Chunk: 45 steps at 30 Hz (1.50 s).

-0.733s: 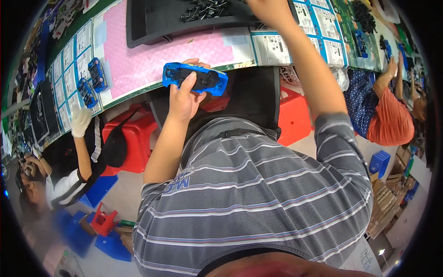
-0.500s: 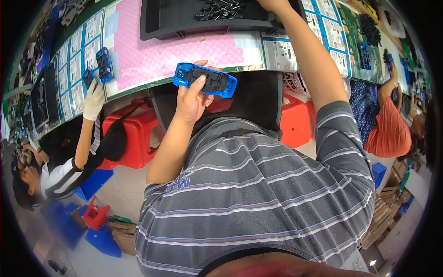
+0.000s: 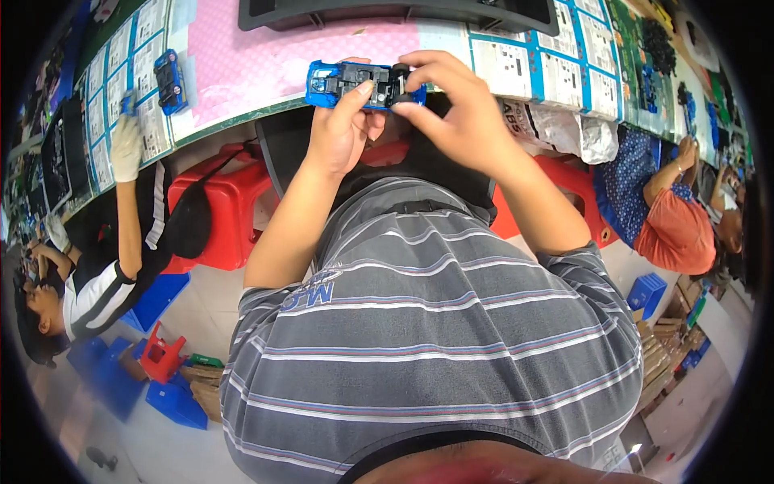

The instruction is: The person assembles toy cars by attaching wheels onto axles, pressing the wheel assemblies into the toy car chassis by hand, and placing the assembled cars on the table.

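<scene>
A blue toy car (image 3: 325,87) is held with its black underside facing up, just off the table's near edge. My left hand (image 3: 342,125) grips it from below, its thumb pressed on the black underside. At the car's right end, my right hand (image 3: 463,113) pinches a black wheel axle (image 3: 400,73) with a wheel at each end. Thumb and forefinger are at the two wheels, and the axle lies across the underside. Whether it is seated in its slot I cannot tell.
A black tray (image 3: 347,18) stands beyond my hands on the table, beside pink padding (image 3: 242,73). Another blue toy car (image 3: 170,82) lies to the left, near a co-worker's gloved hand (image 3: 126,149). Red stools (image 3: 218,214) are under the table edge, and another person sits at the right.
My right hand has come back from the tray with a wheel axle and brought it to the car's right end. My left hand has moved the car slightly farther away. The co-worker's gloved hand has shifted left.
</scene>
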Available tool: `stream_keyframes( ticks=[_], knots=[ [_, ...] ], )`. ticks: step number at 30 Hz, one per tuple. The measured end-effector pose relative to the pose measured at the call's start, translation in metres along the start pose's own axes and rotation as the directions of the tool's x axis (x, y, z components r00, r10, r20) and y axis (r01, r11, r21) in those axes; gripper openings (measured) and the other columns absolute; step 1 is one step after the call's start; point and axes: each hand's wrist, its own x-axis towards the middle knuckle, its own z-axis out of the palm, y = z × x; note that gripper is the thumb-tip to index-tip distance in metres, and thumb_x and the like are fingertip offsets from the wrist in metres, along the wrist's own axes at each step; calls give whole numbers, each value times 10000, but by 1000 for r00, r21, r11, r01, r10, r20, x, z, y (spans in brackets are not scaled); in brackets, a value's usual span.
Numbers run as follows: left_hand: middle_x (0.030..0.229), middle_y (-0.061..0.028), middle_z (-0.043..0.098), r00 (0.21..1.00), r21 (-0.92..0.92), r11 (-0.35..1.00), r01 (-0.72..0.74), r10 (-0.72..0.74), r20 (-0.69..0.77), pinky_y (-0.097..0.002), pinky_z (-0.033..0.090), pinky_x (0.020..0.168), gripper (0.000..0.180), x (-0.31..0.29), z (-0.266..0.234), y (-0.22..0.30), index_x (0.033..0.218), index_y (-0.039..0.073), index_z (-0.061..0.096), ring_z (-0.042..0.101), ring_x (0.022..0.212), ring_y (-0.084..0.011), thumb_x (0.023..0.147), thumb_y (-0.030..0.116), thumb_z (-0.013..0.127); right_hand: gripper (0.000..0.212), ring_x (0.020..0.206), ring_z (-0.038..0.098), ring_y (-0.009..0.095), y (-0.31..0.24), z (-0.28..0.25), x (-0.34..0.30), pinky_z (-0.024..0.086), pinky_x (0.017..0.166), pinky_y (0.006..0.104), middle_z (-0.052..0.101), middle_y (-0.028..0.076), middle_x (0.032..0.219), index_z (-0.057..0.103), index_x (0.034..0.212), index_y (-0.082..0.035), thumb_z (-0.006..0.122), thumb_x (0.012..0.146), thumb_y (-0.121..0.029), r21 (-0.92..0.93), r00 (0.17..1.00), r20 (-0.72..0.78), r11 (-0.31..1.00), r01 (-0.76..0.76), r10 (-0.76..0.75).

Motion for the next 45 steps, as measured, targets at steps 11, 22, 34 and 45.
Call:
stream_keyframes(
  ticks=[11,22,34,45],
  knots=[
    [893,-71,619,999,0,1000,1,-1,-39,-258,423,484,314,-9,-5,-3,1254,71,496,577,631,-139,963,133,597,520,1115,619,276,13,-14,15,480,961,363,648,123,1148,632,1172,-33,860,720,-149,-141,991,30,981,135,-132],
    [936,-70,622,1000,-19,1000,-10,10,-22,-263,423,505,400,-11,-6,3,1327,62,473,584,671,-144,961,146,611,234,762,688,296,123,-94,140,540,730,369,729,172,833,763,946,-65,779,773,-223,-650,785,135,652,-390,605],
    [934,-53,615,999,-10,1000,4,-5,-54,-268,415,521,419,-10,-15,5,1317,73,474,576,679,-139,936,117,645,145,793,698,266,152,-102,156,539,734,378,744,130,818,773,863,-70,720,728,-79,-764,697,372,629,-147,614],
    [919,-24,618,997,-26,1000,10,-12,-80,-246,427,513,360,-9,-17,1,1264,85,519,583,658,-103,934,107,660,155,825,672,233,54,-69,86,525,751,346,706,100,883,687,964,-2,727,825,-55,471,983,-117,879,-74,145]
  ],
)
